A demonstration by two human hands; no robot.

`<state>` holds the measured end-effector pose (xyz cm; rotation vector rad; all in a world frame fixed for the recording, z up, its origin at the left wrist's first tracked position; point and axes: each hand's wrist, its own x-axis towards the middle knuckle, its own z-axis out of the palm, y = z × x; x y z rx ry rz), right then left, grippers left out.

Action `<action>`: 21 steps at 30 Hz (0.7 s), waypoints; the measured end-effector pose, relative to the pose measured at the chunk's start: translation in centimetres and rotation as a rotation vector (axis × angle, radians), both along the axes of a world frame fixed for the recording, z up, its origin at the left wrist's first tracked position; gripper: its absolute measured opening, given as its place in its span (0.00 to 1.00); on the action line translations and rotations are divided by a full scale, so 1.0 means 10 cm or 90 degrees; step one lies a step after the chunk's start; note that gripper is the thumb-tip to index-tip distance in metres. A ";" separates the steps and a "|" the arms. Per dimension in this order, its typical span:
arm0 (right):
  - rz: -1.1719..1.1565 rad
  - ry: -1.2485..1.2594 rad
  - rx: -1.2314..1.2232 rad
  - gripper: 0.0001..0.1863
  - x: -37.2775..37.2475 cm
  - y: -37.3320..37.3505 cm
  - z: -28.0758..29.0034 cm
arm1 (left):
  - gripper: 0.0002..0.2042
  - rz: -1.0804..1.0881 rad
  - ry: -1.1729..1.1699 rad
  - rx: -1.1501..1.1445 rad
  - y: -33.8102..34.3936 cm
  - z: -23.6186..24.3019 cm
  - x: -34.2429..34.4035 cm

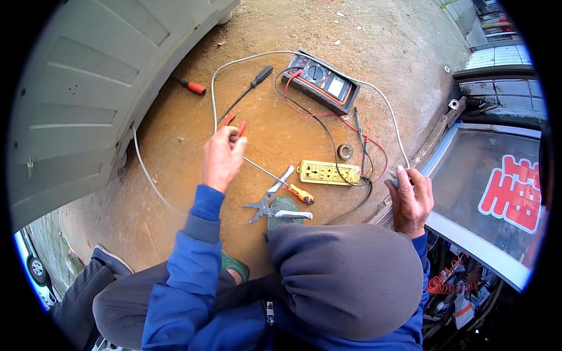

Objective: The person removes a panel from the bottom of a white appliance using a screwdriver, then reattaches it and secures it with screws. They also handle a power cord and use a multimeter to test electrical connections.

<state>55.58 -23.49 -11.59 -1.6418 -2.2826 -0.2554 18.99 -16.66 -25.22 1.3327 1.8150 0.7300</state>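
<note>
Clamped on a red-handled tool (242, 128) with the left hand (222, 157), handles poking out beyond the fingers; can't tell its exact kind, with the rest hidden by the grip. Across to the right hand (414, 199), and pinching the end of the pale cable (384, 99) there, between thumb and finger. Looping up from that pinch, over the far edge of the meter (322, 82), and down beside the left hand.

Just ahead of the left hand, to the black screwdriver (261, 76) on the ground (269, 137), then to the red screwdriver (194, 88) near the white panel (88, 117). Between the hands now, to the orange screwdriver (301, 193), close beside the wire strippers (270, 200) at the green shoe (285, 205). Next, to the yellow power strip (326, 172), near the tape roll (345, 152) and the red and black probes (366, 140). Far right, beyond the right hand, to the glass sign (462, 175) with red lettering.
</note>
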 end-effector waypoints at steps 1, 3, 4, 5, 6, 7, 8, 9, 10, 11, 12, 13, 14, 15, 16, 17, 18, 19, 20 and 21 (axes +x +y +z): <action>-0.010 0.027 -0.005 0.26 0.05 0.03 -0.01 | 0.12 0.034 0.037 -0.010 0.02 -0.12 -0.21; -0.021 0.040 -0.088 0.26 0.09 0.10 -0.11 | 0.11 0.072 0.106 -0.051 0.00 -0.20 -0.50; -0.018 0.075 -0.117 0.26 0.09 0.11 -0.26 | 0.10 0.077 0.108 -0.054 0.00 -0.21 -0.57; -0.042 0.115 -0.207 0.23 0.07 0.07 -0.36 | 0.10 0.082 0.110 -0.057 -0.02 -0.21 -0.56; -0.018 0.126 -0.262 0.20 0.05 0.06 -0.50 | 0.10 0.061 0.064 -0.046 -0.04 -0.18 -0.49; 0.002 0.140 -0.318 0.18 0.02 0.04 -0.64 | 0.10 0.038 0.019 -0.036 -0.06 -0.13 -0.36; 0.018 0.143 -0.346 0.17 -0.02 0.02 -0.72 | 0.10 0.014 -0.026 -0.025 -0.09 -0.07 -0.20; 0.037 0.147 -0.376 0.15 -0.06 0.01 -0.81 | 0.10 -0.051 -0.013 0.009 -0.13 0.02 0.01; 0.028 0.172 -0.398 0.16 -0.08 -0.03 -0.90 | 0.11 -0.172 0.025 0.059 -0.18 0.00 0.20; 0.026 0.178 -0.407 0.17 -0.07 -0.05 -0.98 | 0.12 -0.238 0.019 0.073 -0.25 0.05 0.44; 0.023 0.184 -0.417 0.17 -0.05 -0.05 -1.06 | 0.13 -0.305 0.051 0.148 -0.31 0.09 0.66; 0.021 0.188 -0.428 0.18 -0.02 -0.05 -1.10 | 0.14 -0.355 0.022 0.113 -0.39 0.10 0.85; -0.003 0.180 -0.412 0.18 0.02 -0.05 -1.10 | 0.16 -0.395 0.020 0.105 -0.46 0.07 1.02; -0.028 0.165 -0.394 0.18 0.09 -0.04 -1.13 | 0.16 -0.418 0.044 0.138 -0.49 0.00 1.19; -0.051 0.153 -0.376 0.18 0.17 -0.03 -1.17 | 0.16 -0.440 0.073 0.172 -0.53 -0.08 1.35; -0.074 0.141 -0.357 0.18 0.23 -0.02 -1.19 | 0.17 -0.461 0.102 0.205 -0.56 -0.15 1.49; -0.092 0.151 -0.363 0.18 0.24 0.01 -1.16 | 0.19 -0.498 0.122 0.199 -0.55 -0.21 1.61; -0.080 0.150 -0.360 0.18 0.26 0.01 -1.15 | 0.19 -0.500 0.138 0.191 -0.54 -0.29 1.69; -0.066 0.149 -0.357 0.18 0.26 0.02 -1.15 | 0.19 -0.500 0.155 0.182 -0.55 -0.38 1.76; -0.055 0.151 -0.355 0.18 0.26 0.00 -1.15 | 0.19 -0.504 0.172 0.172 -0.53 -0.41 1.81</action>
